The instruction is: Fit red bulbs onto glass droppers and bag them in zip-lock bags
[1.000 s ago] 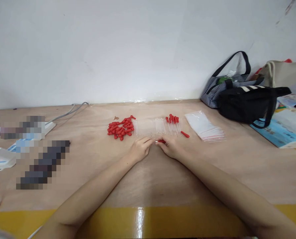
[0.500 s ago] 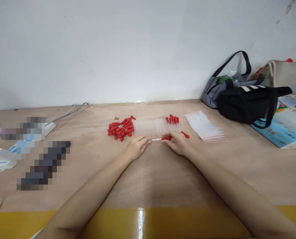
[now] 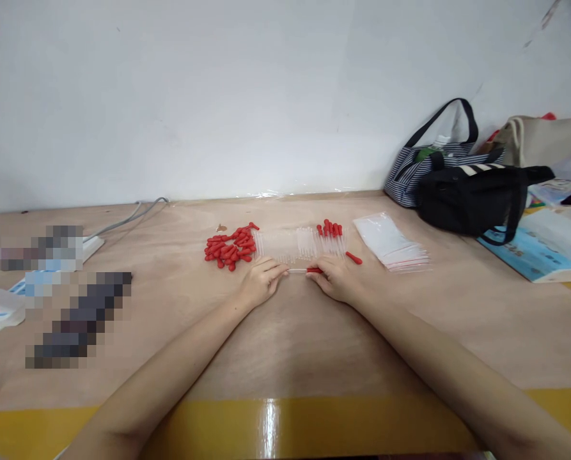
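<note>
My left hand [image 3: 262, 281] pinches one end of a thin clear dropper tube [image 3: 297, 271], held level just above or on the table. On the tube's other end sits a red rubber dropper bulb [image 3: 314, 269], closed in the fingers of my right hand [image 3: 337, 280]. How far the tube goes into the bulb is hidden. Beyond my left hand lies a pile of red bulbs [image 3: 228, 248]. A row of clear tubes [image 3: 278, 245] stretches behind both hands. At its right end, several tubes carry red bulbs [image 3: 330, 229]. One loose bulb [image 3: 354, 258] lies beside my right hand.
Clear zip bags [image 3: 389, 243] lie in a stack to the right. Farther right are a black bag [image 3: 472, 201], a striped bag [image 3: 403, 182] and a blue-and-white packet [image 3: 520, 255]. A power strip [image 3: 93, 246] with a grey cable and blurred dark items are at left.
The view has shifted slightly. Both hands keep hold of the tube and bulb, and the right fingers now cover a little more of the bulb.
</note>
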